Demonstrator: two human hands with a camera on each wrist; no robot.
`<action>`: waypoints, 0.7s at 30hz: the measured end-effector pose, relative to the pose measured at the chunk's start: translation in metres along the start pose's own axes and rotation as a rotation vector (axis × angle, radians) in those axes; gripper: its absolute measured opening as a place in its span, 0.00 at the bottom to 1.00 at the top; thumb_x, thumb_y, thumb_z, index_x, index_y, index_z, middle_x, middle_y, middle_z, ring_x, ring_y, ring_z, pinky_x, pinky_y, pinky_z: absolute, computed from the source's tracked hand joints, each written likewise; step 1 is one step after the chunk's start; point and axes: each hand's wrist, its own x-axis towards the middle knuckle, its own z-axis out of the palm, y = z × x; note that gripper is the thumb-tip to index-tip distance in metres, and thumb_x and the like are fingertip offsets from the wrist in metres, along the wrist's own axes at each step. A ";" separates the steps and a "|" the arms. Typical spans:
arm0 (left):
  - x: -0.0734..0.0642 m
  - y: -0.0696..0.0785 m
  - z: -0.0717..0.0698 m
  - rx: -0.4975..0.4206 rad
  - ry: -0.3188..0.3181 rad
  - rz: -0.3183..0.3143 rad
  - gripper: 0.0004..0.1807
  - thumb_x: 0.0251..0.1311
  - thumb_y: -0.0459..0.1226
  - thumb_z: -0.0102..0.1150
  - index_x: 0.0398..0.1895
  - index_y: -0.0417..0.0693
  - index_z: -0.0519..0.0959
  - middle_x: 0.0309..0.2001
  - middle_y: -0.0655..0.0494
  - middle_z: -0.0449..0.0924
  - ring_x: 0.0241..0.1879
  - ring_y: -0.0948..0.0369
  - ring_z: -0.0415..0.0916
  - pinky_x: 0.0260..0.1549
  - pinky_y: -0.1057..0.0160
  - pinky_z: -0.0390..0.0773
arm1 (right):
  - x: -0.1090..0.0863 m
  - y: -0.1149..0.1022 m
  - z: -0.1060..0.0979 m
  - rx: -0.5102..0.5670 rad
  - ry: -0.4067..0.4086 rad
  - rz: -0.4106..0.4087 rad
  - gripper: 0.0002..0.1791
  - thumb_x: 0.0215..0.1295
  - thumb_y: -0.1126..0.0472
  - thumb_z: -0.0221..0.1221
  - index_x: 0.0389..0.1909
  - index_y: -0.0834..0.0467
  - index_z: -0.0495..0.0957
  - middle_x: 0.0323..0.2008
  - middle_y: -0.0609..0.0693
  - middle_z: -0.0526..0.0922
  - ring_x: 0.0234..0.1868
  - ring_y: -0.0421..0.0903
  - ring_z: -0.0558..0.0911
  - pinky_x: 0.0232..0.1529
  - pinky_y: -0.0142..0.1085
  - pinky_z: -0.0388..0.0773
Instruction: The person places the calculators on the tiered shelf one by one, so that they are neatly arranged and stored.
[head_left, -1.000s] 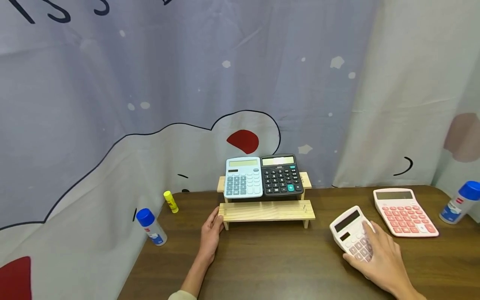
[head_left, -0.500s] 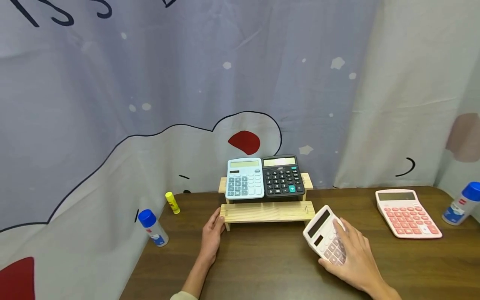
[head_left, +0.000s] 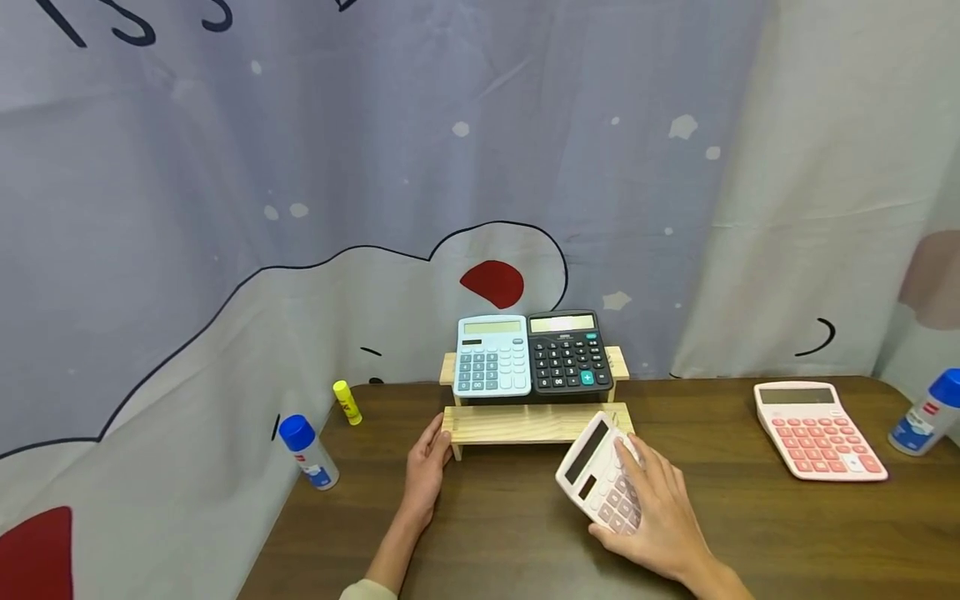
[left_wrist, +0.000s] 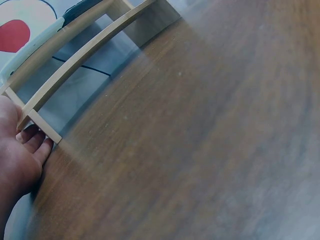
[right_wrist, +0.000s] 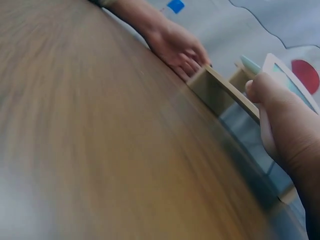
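Note:
A white calculator (head_left: pixel 603 475) with mauve number keys is tilted in my right hand (head_left: pixel 656 517), thumb on its near edge and fingers across its right side. It overlaps the right front of a two-step wooden stand (head_left: pixel 517 425) in the head view. My left hand (head_left: pixel 426 467) holds the left end of the stand's lower step, thumb on the board, with fingers (left_wrist: pixel 37 142) around the leg in the left wrist view. On the upper step lean a light blue calculator (head_left: pixel 492 357) and a black calculator (head_left: pixel 570 354), side by side.
A pink calculator (head_left: pixel 821 433) lies at the right of the brown table (head_left: pixel 495 533). Beside it stands a blue-capped white bottle (head_left: pixel 926 412); a similar bottle (head_left: pixel 309 454) and a yellow glue stick (head_left: pixel 347 403) stand at the left. A printed curtain (head_left: pixel 375 167) hangs behind.
My right hand has carried the white calculator leftward from near the pink calculator to the front right of the stand. My left hand stays at the stand's left end.

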 end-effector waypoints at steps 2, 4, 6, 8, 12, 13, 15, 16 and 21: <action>0.000 0.001 0.000 -0.002 0.003 -0.001 0.31 0.78 0.44 0.46 0.77 0.41 0.57 0.75 0.41 0.61 0.72 0.49 0.61 0.69 0.49 0.68 | 0.004 -0.007 0.006 0.006 -0.011 -0.007 0.68 0.31 0.32 0.74 0.74 0.61 0.62 0.68 0.65 0.67 0.63 0.61 0.67 0.57 0.47 0.59; 0.000 0.001 0.000 -0.007 0.003 -0.003 0.31 0.78 0.44 0.46 0.77 0.41 0.57 0.74 0.40 0.61 0.72 0.48 0.61 0.69 0.49 0.68 | 0.008 -0.014 0.013 0.013 -0.020 -0.022 0.68 0.30 0.31 0.74 0.74 0.62 0.62 0.69 0.65 0.67 0.64 0.60 0.67 0.59 0.47 0.60; -0.001 0.001 0.001 -0.018 0.004 -0.008 0.31 0.77 0.43 0.46 0.77 0.42 0.57 0.74 0.41 0.61 0.72 0.49 0.62 0.69 0.50 0.68 | 0.012 -0.022 0.021 0.024 -0.031 -0.041 0.69 0.29 0.32 0.74 0.74 0.62 0.62 0.69 0.65 0.67 0.65 0.59 0.67 0.60 0.47 0.59; -0.001 0.001 0.002 -0.019 0.003 -0.009 0.31 0.77 0.43 0.46 0.77 0.41 0.57 0.74 0.40 0.61 0.72 0.49 0.62 0.69 0.50 0.68 | 0.017 -0.031 0.029 0.029 -0.038 -0.062 0.69 0.28 0.32 0.75 0.74 0.63 0.62 0.69 0.65 0.67 0.65 0.58 0.67 0.60 0.47 0.59; -0.001 0.002 0.003 -0.025 0.013 -0.004 0.30 0.77 0.42 0.47 0.77 0.40 0.58 0.74 0.41 0.61 0.72 0.50 0.62 0.68 0.51 0.69 | 0.027 -0.044 0.044 0.032 -0.054 -0.083 0.70 0.28 0.32 0.75 0.74 0.62 0.62 0.70 0.64 0.66 0.65 0.57 0.67 0.61 0.47 0.60; -0.001 0.002 0.003 -0.030 0.016 -0.005 0.30 0.77 0.42 0.47 0.77 0.40 0.58 0.74 0.41 0.61 0.72 0.50 0.62 0.68 0.51 0.68 | 0.030 -0.046 0.047 0.030 -0.057 -0.086 0.70 0.28 0.32 0.75 0.74 0.61 0.61 0.70 0.64 0.66 0.65 0.57 0.67 0.61 0.48 0.61; 0.000 0.002 0.004 -0.040 0.019 -0.002 0.30 0.77 0.42 0.47 0.76 0.40 0.59 0.74 0.41 0.61 0.72 0.50 0.62 0.69 0.50 0.68 | 0.034 -0.051 0.053 0.029 -0.058 -0.094 0.70 0.29 0.31 0.74 0.75 0.61 0.61 0.70 0.64 0.66 0.65 0.57 0.67 0.61 0.48 0.61; 0.000 0.002 0.003 -0.040 0.019 0.001 0.30 0.77 0.42 0.47 0.76 0.40 0.59 0.74 0.41 0.61 0.71 0.50 0.62 0.68 0.50 0.68 | 0.036 -0.052 0.056 0.027 -0.057 -0.097 0.70 0.29 0.31 0.74 0.75 0.62 0.61 0.70 0.64 0.66 0.65 0.58 0.67 0.61 0.48 0.61; 0.001 0.001 0.002 -0.041 0.021 0.003 0.30 0.77 0.42 0.47 0.76 0.40 0.59 0.74 0.41 0.62 0.71 0.51 0.63 0.68 0.51 0.69 | 0.044 -0.057 0.064 0.009 -0.058 -0.107 0.69 0.31 0.29 0.73 0.74 0.63 0.62 0.69 0.66 0.66 0.65 0.59 0.67 0.62 0.50 0.62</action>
